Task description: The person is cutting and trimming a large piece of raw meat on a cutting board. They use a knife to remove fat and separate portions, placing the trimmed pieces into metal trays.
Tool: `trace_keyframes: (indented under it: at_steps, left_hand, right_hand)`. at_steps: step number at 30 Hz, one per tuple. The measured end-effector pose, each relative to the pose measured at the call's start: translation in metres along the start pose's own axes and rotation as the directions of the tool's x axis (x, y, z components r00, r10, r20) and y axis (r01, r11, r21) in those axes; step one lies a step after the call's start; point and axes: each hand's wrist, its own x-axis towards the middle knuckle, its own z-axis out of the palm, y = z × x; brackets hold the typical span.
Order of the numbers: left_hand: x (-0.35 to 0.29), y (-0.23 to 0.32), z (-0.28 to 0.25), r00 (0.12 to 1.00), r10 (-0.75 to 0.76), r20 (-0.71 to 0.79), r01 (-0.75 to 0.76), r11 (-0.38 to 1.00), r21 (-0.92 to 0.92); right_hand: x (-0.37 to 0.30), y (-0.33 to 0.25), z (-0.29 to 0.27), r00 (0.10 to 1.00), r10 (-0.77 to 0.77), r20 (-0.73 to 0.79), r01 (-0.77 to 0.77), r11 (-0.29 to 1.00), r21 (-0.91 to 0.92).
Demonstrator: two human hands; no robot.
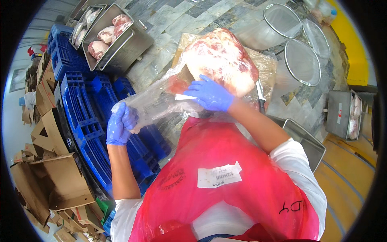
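A large raw cut of meat [219,56], pale with fat and red at its edges, lies on a plastic-covered surface in front of me. A clear plastic bag [159,103], with some reddish liquid inside, stretches from the meat toward the left. My left hand [122,123], blue-gloved, is closed around the bag's far left end. Beside the meat's near edge lies my blue-gloved right hand [211,93], fingers stretched out over the bag. A white slip [185,97] pokes out from under those fingers. Just right of the meat rests a dark-handled knife [261,97].
Blue plastic pallets [90,117] stand at the left, beside cardboard boxes [64,181]. A metal bin [117,40] at the upper left holds several meat pieces. Round-rimmed clear bags [302,62] stand at the upper right. Another metal container [306,141] is near my right elbow.
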Motion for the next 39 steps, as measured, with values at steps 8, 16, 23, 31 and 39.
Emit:
trace_keyframes:
  at_steps: [8, 16, 23, 31, 39]
  left_hand:
    - [0.069, -0.063, -0.008, 0.953, 0.301, -0.045, -0.222, 0.787, 0.576]
    - [0.197, -0.137, 0.145, 0.367, 0.747, 0.554, -0.639, -0.231, 0.734]
    - [0.239, -0.115, 0.161, 0.593, 0.254, 0.764, -0.685, -0.341, 0.644]
    - [0.209, -0.050, 0.090, 0.696, 0.587, 0.413, -0.466, -0.068, 0.882]
    - [0.125, -0.073, -0.029, 0.967, 0.164, 0.196, -0.143, 0.983, -0.117]
  right_hand:
    - [-0.114, -0.023, -0.022, 0.676, 0.697, 0.238, -0.728, 0.683, 0.066]
    - [-0.215, -0.074, -0.037, 0.208, 0.944, 0.256, -0.975, 0.181, 0.126]
    - [-0.189, -0.103, -0.053, 0.254, 0.960, 0.120, -0.958, 0.233, 0.166]
    - [-0.205, -0.123, -0.042, 0.074, 0.956, 0.283, -0.784, -0.120, 0.610]
    - [-0.158, -0.084, -0.038, 0.262, 0.855, 0.447, -0.886, 0.031, 0.462]
